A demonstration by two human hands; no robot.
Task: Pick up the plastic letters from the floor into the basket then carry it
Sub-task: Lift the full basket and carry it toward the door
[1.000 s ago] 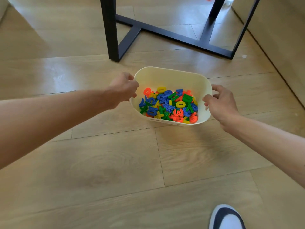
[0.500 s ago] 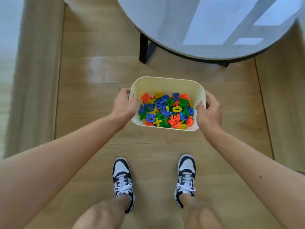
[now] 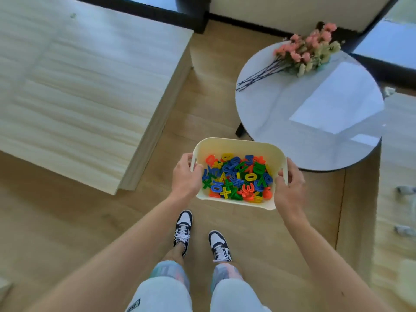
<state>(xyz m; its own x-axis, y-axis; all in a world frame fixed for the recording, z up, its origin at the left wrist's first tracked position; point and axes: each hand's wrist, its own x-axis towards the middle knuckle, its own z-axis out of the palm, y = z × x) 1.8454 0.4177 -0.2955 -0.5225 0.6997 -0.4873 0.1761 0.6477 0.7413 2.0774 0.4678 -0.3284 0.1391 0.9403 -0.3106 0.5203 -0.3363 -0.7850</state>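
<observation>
While the person stands on the wooden floor (image 3: 67, 221), the cream basket (image 3: 238, 145) sits at the centre of the frame, held above it, with the left hand (image 3: 185, 177) curled round its left rim and the right hand (image 3: 289, 188) curled round its right rim. Plastic letters (image 3: 237, 177) in orange, blue, green and yellow fill its bottom. Two dark-and-white shoes (image 3: 183, 230) show below it, a round grey table (image 3: 315, 113) bearing pink flowers (image 3: 308, 50) at upper right, and a pale wooden platform (image 3: 78, 86) at upper left.

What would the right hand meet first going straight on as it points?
Probably the near edge of the round table, though the right hand, gripping the basket, may pass above it.
</observation>
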